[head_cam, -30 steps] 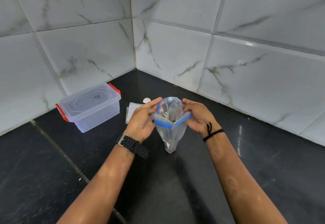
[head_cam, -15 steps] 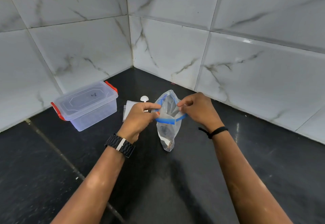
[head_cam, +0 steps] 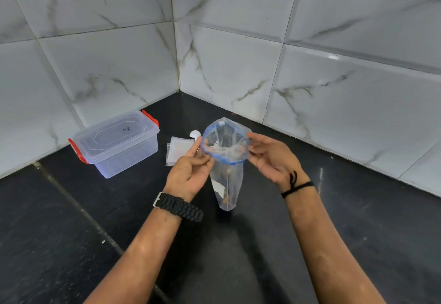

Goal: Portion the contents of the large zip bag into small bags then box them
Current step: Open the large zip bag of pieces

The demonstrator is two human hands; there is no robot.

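Bag point(head_cam: 226, 179) mouth now spread round; earlier pinched narrow. Left hand point(head_cam: 191, 172) and right hand point(head_cam: 272, 158) each pinch its blue rim. Black table point(head_cam: 71, 232) in marble-tiled corner; lidded box point(head_cam: 117, 141) left of bag.

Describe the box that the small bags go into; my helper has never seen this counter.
On the black counter, look left along the tiled wall. The box sits there, left of the stack of small bags. It alone is rigid: clear plastic, lid on, red clips at both ends.

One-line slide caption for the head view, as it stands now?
Both hands, left hand and right hand, hold the large zip bag open above the black counter, lidded box nearby.
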